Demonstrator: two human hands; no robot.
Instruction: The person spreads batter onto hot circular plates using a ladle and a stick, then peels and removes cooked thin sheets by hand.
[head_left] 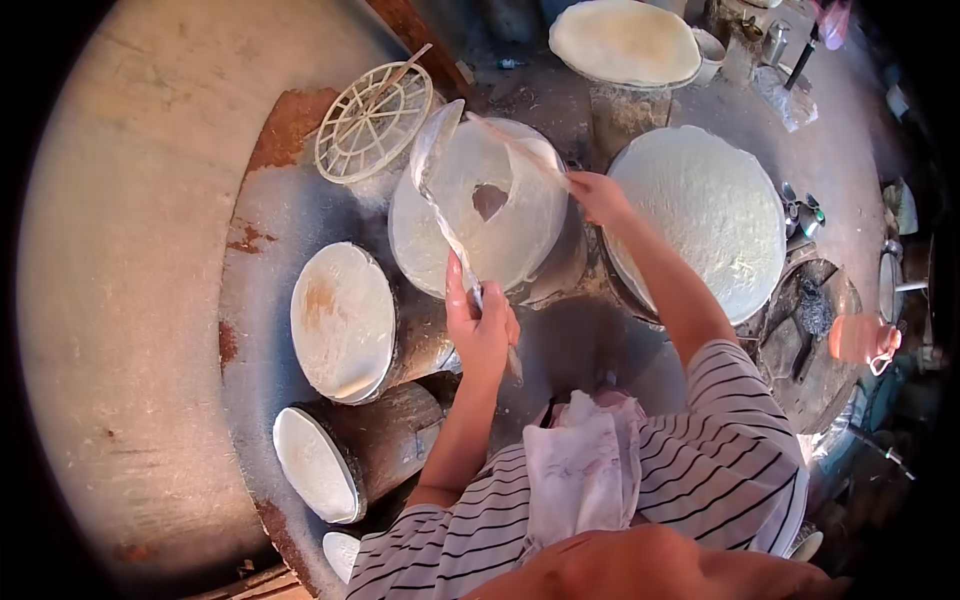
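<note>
Head view: my left grip (482,325) is closed round the handle of a white-coated, long-handled ladle (430,150); my right grip (592,195) is closed on a thin, pale flat stick (525,153). Both tool ends are over the broad white round sheet (520,245) ahead of me. My read on progress: coverage mostly there, bar one dark patch (489,201); can't tell if that's a hole or a bare spot. Large bumpy white disc (700,215) to my right looks coated right across.

Floor (550,345): grey | on it: cylindrical stands (400,435) | central top: white round (530,225), brown patch (489,202)
</note>
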